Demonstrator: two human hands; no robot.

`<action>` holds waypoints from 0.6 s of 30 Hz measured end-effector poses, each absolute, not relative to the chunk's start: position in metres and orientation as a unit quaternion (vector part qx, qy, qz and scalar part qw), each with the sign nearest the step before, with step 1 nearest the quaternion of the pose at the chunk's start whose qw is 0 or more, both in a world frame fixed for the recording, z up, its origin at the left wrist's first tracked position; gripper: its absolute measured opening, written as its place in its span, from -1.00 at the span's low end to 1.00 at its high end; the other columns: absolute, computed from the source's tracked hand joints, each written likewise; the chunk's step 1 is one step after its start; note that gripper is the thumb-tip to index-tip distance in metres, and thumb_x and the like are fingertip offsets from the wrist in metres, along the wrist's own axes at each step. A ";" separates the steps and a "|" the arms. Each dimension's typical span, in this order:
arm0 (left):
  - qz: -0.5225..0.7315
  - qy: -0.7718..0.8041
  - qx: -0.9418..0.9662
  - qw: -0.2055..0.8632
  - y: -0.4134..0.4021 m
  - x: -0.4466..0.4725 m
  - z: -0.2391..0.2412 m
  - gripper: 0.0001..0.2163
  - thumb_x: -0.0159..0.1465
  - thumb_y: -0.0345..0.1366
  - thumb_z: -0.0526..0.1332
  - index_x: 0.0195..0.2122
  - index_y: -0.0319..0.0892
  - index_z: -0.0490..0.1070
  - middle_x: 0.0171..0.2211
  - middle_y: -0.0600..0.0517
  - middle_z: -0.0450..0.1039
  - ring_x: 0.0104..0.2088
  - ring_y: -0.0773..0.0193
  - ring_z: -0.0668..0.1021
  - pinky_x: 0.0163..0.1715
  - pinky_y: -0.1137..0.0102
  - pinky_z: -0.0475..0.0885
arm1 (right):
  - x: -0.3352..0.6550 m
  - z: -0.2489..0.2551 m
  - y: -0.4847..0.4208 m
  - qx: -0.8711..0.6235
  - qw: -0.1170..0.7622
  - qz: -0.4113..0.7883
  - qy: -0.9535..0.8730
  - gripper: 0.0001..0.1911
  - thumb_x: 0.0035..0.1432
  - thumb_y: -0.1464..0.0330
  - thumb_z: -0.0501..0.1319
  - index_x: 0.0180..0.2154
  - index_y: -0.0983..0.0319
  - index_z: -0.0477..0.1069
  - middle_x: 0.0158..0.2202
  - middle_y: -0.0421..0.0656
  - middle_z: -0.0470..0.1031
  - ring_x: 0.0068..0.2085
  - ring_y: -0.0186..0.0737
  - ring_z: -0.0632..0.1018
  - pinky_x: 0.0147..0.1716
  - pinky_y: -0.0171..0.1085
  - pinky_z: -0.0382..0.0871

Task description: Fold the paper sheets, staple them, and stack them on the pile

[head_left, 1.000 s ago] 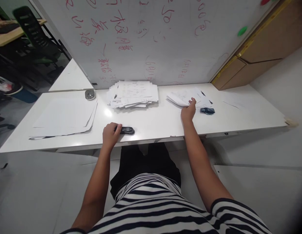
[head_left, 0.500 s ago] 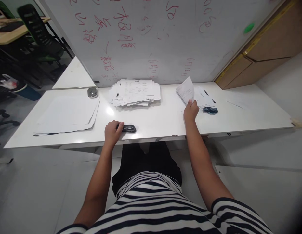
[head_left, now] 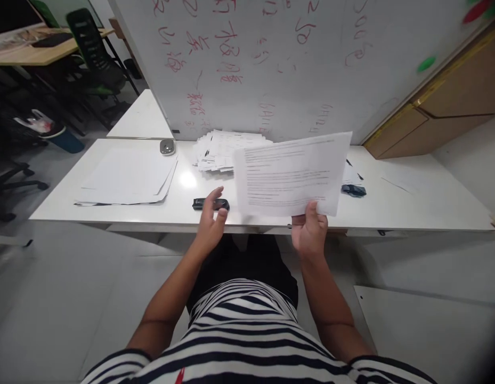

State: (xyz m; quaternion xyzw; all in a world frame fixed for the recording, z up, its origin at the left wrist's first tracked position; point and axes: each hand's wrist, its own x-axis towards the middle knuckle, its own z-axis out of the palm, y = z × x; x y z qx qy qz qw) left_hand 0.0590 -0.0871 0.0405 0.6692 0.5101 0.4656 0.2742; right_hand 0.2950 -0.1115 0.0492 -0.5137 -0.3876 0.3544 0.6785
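My right hand (head_left: 310,230) pinches the lower right edge of a printed sheet of paper (head_left: 287,176), raised and tilted above the desk's front edge; whether it is one sheet or more I cannot tell. With fingers apart and nothing in them, my left hand (head_left: 212,221) hovers by a black stapler (head_left: 198,204) lying on the desk. Behind the held paper stands an untidy stack of printed papers (head_left: 215,152), its right part hidden. More papers (head_left: 352,175) lie to the right, partly covered by the sheet, with a small dark blue object (head_left: 354,190) in front of them.
Large white sheets (head_left: 123,173) cover the desk's left part, with a grey rounded mouse-like object (head_left: 167,147) at their corner. A whiteboard (head_left: 247,69) with red writing rises along the back edge. Cardboard boxes (head_left: 403,128) stand at the right end of the white desk (head_left: 431,197).
My right hand has lifted the paper off the right side and brought it left and nearer, its printed face now showing. My left hand has let go of the stapler and opened.
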 end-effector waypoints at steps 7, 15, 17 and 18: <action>0.445 0.471 0.590 0.482 -0.099 0.073 0.067 -0.67 0.26 0.02 0.13 -0.36 -0.16 0.45 -0.41 0.03 0.46 -0.35 0.29 0.49 -0.33 0.40 0.41 | 0.289 0.032 -0.135 -0.514 0.687 0.385 -0.340 -0.60 0.19 0.05 0.13 -0.01 0.06 0.43 -0.07 -0.15 0.54 0.01 -0.17 0.53 0.05 -0.07 0.43; 0.406 0.537 0.626 0.393 -0.100 0.066 0.064 -0.64 0.25 0.00 0.15 -0.54 -0.16 0.38 -0.62 0.12 0.28 -0.55 0.37 0.36 -0.54 0.45 0.25 | 0.324 0.017 -0.136 -0.504 0.668 0.414 -0.358 -0.68 -0.03 0.21 0.36 -0.17 0.07 0.52 -0.17 -0.18 0.59 -0.05 -0.10 0.56 0.10 0.02 0.35; 0.399 0.540 0.649 0.360 -0.098 0.066 0.059 -0.67 0.26 -0.01 0.14 -0.49 -0.15 0.42 -0.58 0.11 0.35 -0.52 0.35 0.40 -0.50 0.44 0.28 | 0.337 0.019 -0.132 -0.509 0.642 0.415 -0.395 -0.71 -0.06 0.23 0.38 -0.22 0.09 0.54 -0.19 -0.18 0.60 -0.05 -0.08 0.56 0.10 0.02 0.33; 0.397 0.533 0.665 0.340 -0.096 0.066 0.055 -0.69 0.27 -0.03 0.13 -0.44 -0.14 0.44 -0.54 0.10 0.41 -0.48 0.34 0.44 -0.45 0.43 0.31 | 0.342 0.020 -0.129 -0.515 0.629 0.410 -0.412 -0.71 -0.07 0.23 0.39 -0.23 0.10 0.55 -0.20 -0.18 0.60 -0.06 -0.07 0.56 0.09 0.02 0.34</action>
